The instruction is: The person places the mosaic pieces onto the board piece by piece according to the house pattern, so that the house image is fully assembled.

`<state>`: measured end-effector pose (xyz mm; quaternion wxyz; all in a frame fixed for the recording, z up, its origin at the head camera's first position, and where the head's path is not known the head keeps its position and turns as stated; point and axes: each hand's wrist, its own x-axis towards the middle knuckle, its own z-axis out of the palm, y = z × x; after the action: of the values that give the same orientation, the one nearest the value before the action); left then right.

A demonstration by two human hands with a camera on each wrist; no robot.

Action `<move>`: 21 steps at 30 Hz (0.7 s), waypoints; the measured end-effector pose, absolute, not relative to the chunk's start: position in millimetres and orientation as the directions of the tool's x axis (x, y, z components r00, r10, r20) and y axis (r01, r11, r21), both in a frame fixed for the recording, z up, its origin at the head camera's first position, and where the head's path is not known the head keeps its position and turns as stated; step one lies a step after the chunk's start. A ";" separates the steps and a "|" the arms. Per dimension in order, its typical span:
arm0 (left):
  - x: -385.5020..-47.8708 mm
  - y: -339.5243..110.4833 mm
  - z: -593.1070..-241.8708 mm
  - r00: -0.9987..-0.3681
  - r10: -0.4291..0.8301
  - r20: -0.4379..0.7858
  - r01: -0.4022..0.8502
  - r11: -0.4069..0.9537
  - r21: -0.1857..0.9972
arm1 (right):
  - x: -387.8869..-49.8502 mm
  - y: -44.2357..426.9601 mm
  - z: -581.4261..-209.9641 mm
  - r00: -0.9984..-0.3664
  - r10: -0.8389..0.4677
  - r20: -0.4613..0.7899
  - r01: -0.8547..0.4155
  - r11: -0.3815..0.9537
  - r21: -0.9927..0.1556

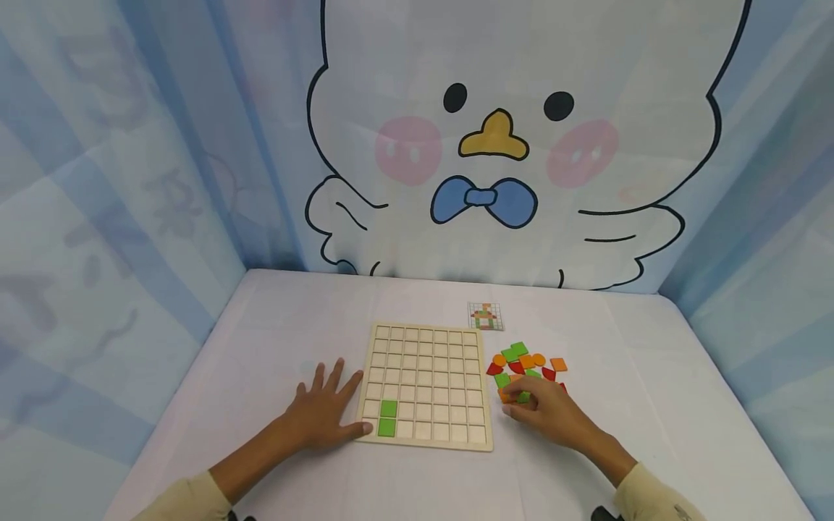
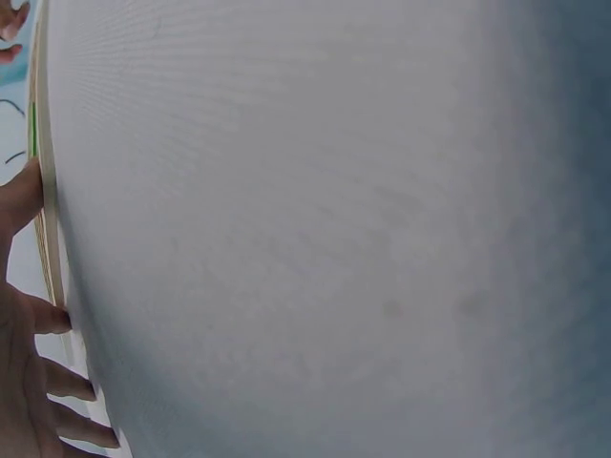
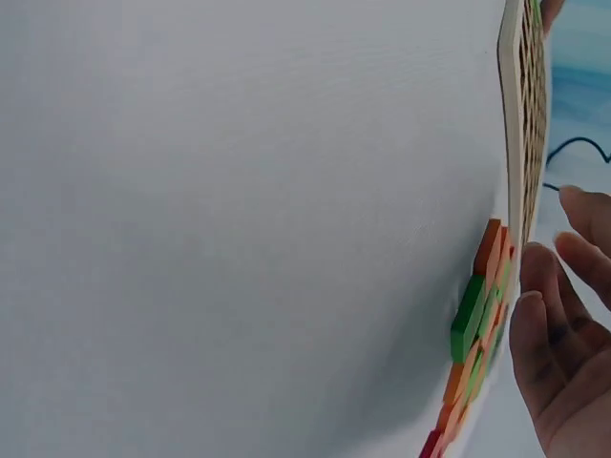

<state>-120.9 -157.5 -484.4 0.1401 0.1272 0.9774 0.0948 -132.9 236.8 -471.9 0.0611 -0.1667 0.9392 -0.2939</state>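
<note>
A wooden grid board lies on the table with two green squares one above the other in its lower left cells. My left hand is spread flat at the board's left side, thumb on the lower left corner; its fingers show along the edge in the left wrist view. Right of the board is a loose group of green, orange and red pieces. My right hand hovers at the near side of them, fingers loosely bent. The right wrist view shows its thumb near the fingers, no piece visible between.
A small pattern card lies behind the board's right corner. White cloth covers the table. Behind it hangs a curtain with a cartoon figure, and blue patterned curtains stand at both sides.
</note>
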 end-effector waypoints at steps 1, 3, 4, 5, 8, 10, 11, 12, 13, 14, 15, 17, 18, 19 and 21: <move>-121.2 -157.6 -484.6 -0.928 0.274 -0.251 0.221 0.950 0.221 | -131.4 240.5 -472.5 -0.944 -0.330 -0.011 -0.266 0.780 -0.567; -121.5 -157.8 -485.0 -0.928 0.273 -0.255 0.220 0.951 0.218 | -128.8 247.2 -473.5 -0.954 -0.299 0.005 -0.252 0.796 -0.550; -121.8 -157.9 -485.6 -0.927 0.273 -0.256 0.220 0.951 0.218 | -127.6 250.2 -474.2 -0.958 -0.287 0.012 -0.248 0.805 -0.539; -121.9 -157.8 -486.1 -0.926 0.273 -0.260 0.219 0.951 0.219 | -126.6 252.8 -475.0 -0.962 -0.274 0.017 -0.241 0.813 -0.530; -121.5 -157.5 -486.2 -0.925 0.271 -0.266 0.214 0.951 0.223 | -124.9 259.4 -476.9 -0.971 -0.240 0.022 -0.219 0.842 -0.493; -121.0 -157.5 -486.0 -0.925 0.272 -0.266 0.214 0.950 0.229 | -124.1 262.3 -478.0 -0.975 -0.220 0.013 -0.200 0.857 -0.475; -120.9 -157.5 -485.8 -0.925 0.272 -0.266 0.213 0.949 0.232 | -123.6 263.3 -478.4 -0.977 -0.214 0.009 -0.194 0.862 -0.468; -120.6 -157.6 -485.2 -0.925 0.272 -0.265 0.213 0.949 0.231 | -123.2 264.3 -478.9 -0.977 -0.212 0.005 -0.190 0.866 -0.463; -120.5 -157.6 -484.9 -0.925 0.271 -0.264 0.213 0.950 0.230 | -122.7 264.8 -479.3 -0.977 -0.213 0.002 -0.190 0.867 -0.461; -120.4 -157.6 -484.5 -0.926 0.271 -0.264 0.213 0.950 0.227 | -122.3 265.3 -479.9 -0.977 -0.214 0.000 -0.190 0.867 -0.460; -120.4 -157.8 -484.6 -0.926 0.270 -0.263 0.214 0.951 0.225 | -121.9 265.5 -480.5 -0.977 -0.213 -0.002 -0.188 0.868 -0.459; -120.5 -157.7 -484.6 -0.926 0.271 -0.262 0.214 0.951 0.225 | -121.3 265.6 -481.3 -0.978 -0.210 -0.005 -0.184 0.869 -0.459; -120.5 -157.6 -484.4 -0.926 0.271 -0.262 0.215 0.951 0.223 | -121.0 265.7 -481.6 -0.978 -0.210 -0.006 -0.184 0.869 -0.458; -120.5 -157.6 -484.5 -0.926 0.272 -0.261 0.216 0.951 0.223 | -120.6 265.6 -481.7 -0.978 -0.208 -0.006 -0.182 0.870 -0.458; -120.5 -157.7 -485.0 -0.926 0.275 -0.260 0.219 0.949 0.226 | -119.9 265.4 -481.5 -0.979 -0.202 -0.008 -0.176 0.873 -0.456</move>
<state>-120.5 -157.7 -485.0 0.1455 0.1264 0.9765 0.0967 -119.9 265.4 -481.5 0.0276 -0.0977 0.9672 -0.2327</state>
